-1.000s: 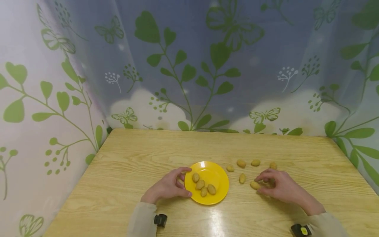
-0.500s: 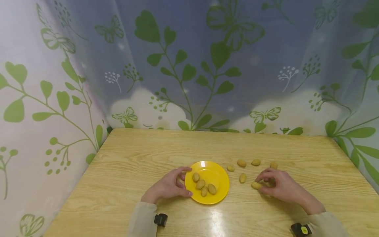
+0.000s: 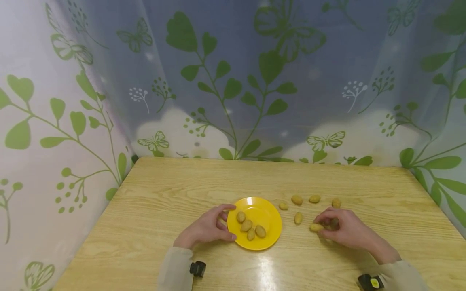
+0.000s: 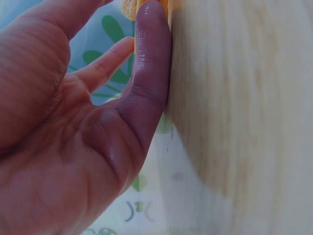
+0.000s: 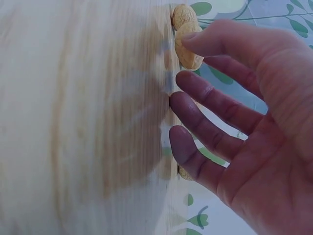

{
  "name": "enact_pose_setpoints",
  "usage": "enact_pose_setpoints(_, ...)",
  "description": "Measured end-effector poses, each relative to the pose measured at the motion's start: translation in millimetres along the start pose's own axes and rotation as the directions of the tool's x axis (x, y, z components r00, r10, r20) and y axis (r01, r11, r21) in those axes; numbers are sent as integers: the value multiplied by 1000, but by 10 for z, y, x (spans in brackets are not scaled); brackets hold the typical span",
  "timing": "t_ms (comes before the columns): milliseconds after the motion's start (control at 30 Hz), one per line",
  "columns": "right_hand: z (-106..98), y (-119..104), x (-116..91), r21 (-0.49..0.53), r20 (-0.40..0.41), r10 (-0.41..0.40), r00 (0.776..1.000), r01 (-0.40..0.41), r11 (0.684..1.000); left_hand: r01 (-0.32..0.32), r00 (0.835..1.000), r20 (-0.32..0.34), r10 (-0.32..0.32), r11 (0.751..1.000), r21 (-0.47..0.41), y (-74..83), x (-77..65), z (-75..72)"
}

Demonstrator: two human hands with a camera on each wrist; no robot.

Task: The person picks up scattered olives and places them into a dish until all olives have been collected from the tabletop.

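Observation:
In the head view, a yellow plate [image 3: 269, 218] bears several unshelled peanuts [image 3: 246, 225]. My left hand [image 3: 209, 226] holds the plate by its left rim, thumb at the near side and fingers at the far side. In the left wrist view, a finger [image 4: 151, 54] lies along the tabletop up to the plate's edge. My right hand [image 3: 346, 227] pinches a peanut [image 3: 315, 227] at the table, right of the plate. In the right wrist view, the thumb lies on this peanut [image 5: 189, 51], while the other fingers [image 5: 183, 144] are spread and loosely bent.
Several more peanuts [image 3: 297, 199] lie loose on the wooden table [image 3: 174, 182], between the plate and the right hand and behind them. A patterned curtain [image 3: 233, 121] borders the table's back. Black wrist cameras [image 3: 198, 269] sit at both sleeves.
The peanut at the right hand has shifted slightly to the right, further in between thumb and fingers. The left hand and the plate stay where they were.

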State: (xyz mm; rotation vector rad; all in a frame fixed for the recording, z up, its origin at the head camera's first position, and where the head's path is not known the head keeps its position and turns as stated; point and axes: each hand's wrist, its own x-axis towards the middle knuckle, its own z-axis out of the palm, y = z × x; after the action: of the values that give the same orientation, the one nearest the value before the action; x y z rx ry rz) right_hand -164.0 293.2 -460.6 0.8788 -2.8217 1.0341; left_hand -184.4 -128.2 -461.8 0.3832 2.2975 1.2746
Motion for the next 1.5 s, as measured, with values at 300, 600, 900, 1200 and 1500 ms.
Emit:
enact_pose_setpoints(300,11,-38,28,22,22,45,999,-45,999,-3,1000,-1,3,1000,-2,-17,14,6)
enact_pose_setpoints(600,41,-139,87,42,8,8,1000,-8,999,-2,1000,-2,2,1000,-1,-20,12,3)
enact_pose_setpoints(900,118,-235,153,41,-32,-25,999,26,999,-10,1000,4,10,1000,-1,-25,12,2)
enact_pose_setpoints(1200,206,-317,285,8,-30,-6,1000,6,1000,-11,1000,12,11,1000,3,-28,18,0)
enact_pose_setpoints(1500,303,-356,479,-6,-30,-49,998,49,999,-9,1000,3,9,1000,6,-16,11,5)
